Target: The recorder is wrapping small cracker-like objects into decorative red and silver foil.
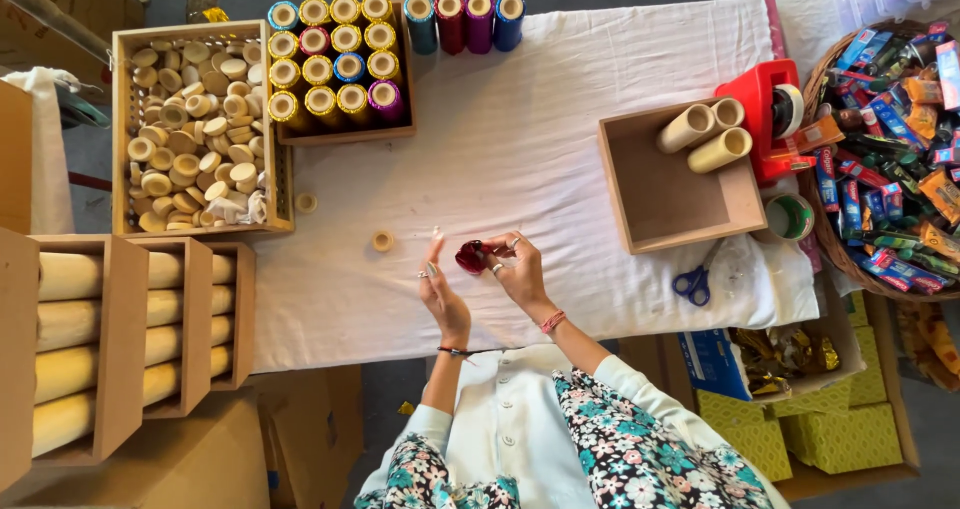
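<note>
We see the right hand point(520, 266) pinching a small dark red spool point(471, 257) with its fingers curled closed around it, while the left hand point(438, 287) stands just beside it, fingers mostly straight and raised, loosely open; whether its fingertips touch the spool we cannot tell. Both hands hover over a white cloth point(520, 139) spread across the table, wrinkled toward its near edge.

Just left of the left hand a small cream ring point(383, 241) lies alone on the cloth, and another point(306, 203) sits farther left. Beyond that stands a wooden box of cream caps point(195, 129), and next to it a tray of thread spools point(335, 64), mostly yellow, with four larger spools point(465, 21) in blue, red and purple behind.

To the right of the right hand is a shallow wooden box point(680, 184) holding three cream tubes point(705, 134). Blue scissors point(695, 281) lie near its front corner, a red tape dispenser point(762, 109) behind it, and a basket of colourful packets point(890, 149) at the far right.

Far left of the hands, wooden racks point(120, 339) hold long cream rolls. Under the table edge we see cardboard boxes and grey floor.
</note>
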